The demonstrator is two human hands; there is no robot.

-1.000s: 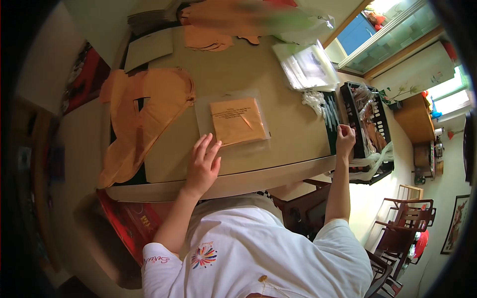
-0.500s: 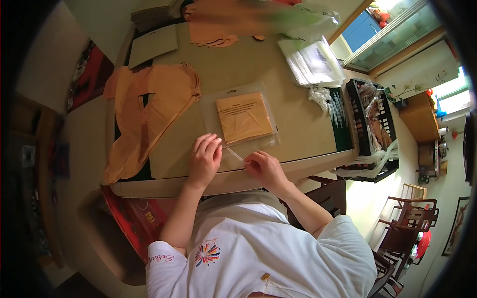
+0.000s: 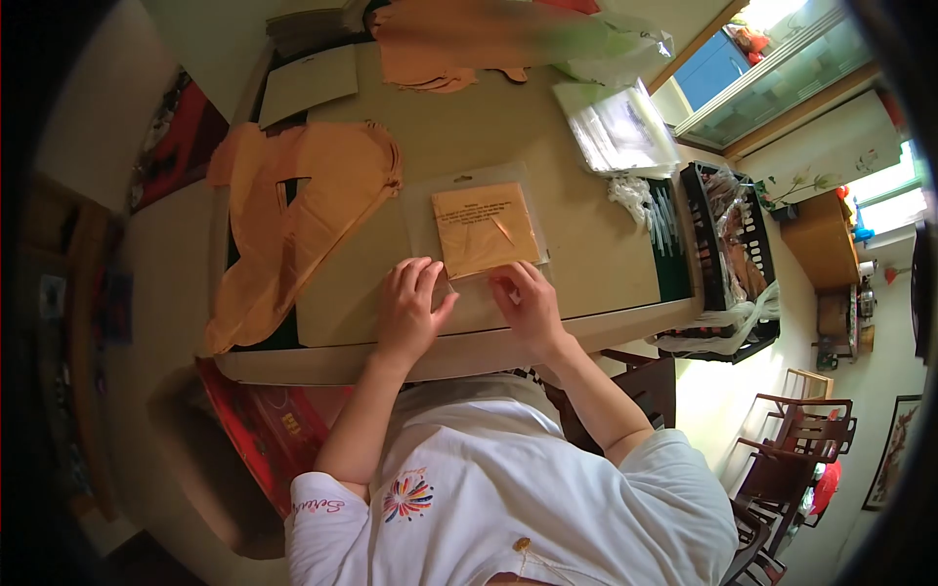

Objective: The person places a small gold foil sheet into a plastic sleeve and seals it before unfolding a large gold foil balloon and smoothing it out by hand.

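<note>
In front of me lies a clear plastic bag with a hang hole, holding a flat folded orange sheet; dark print runs across its front. My left hand rests at the bag's lower left corner, fingers bent and thumb held apart from them. At the lower right edge is my right hand, its fingers curled in with a small pale spot between them; what it grips cannot be made out. Left of the bag, flat orange foil-like pieces are stacked on the table.
A pile of clear bags lies at the back right, with a white bundle and thin clear straws below it. A black crate stands beyond the right edge. More orange pieces and a grey-green card lie farther back.
The thin whitish strip that stretched between my hands is no longer visible. My right hand has moved up to the bag's lower edge, and my left thumb has spread from the fingers.
</note>
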